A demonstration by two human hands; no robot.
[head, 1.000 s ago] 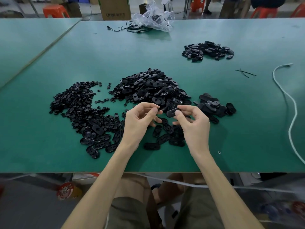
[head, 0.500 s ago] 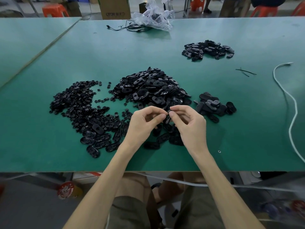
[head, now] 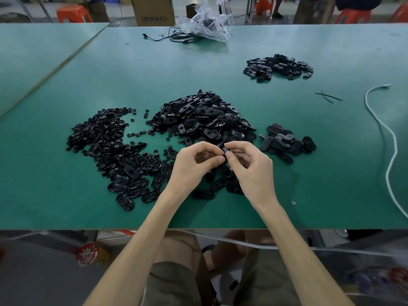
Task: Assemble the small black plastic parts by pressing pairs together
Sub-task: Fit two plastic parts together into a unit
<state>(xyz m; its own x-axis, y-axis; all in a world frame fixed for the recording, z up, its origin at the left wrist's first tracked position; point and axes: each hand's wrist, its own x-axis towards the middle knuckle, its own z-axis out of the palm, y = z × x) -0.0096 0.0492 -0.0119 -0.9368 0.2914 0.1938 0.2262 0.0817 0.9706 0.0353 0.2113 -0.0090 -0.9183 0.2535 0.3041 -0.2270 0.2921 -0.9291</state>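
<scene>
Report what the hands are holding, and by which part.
Both the left hand and the right hand pinch a small black part between thumb and fingertips; it is too covered to tell which end each grips.

My left hand [head: 194, 166] and right hand [head: 251, 171] meet fingertip to fingertip above the green table [head: 220, 62], both pinching one small black part [head: 224, 149] between thumbs and forefingers. How its pieces sit together I cannot tell; my fingers hide most of it. Beneath my hands lie loose oval shells [head: 123, 186]. To my left spreads a wide heap of tiny round pieces [head: 103, 138]; straight ahead is the big pile of oval parts [head: 203, 118]. Just right of my hands sits a small pile [head: 284, 142], and another far pile [head: 278, 67] lies well beyond it. A white cord [head: 390, 138] snakes along the right edge.
</scene>
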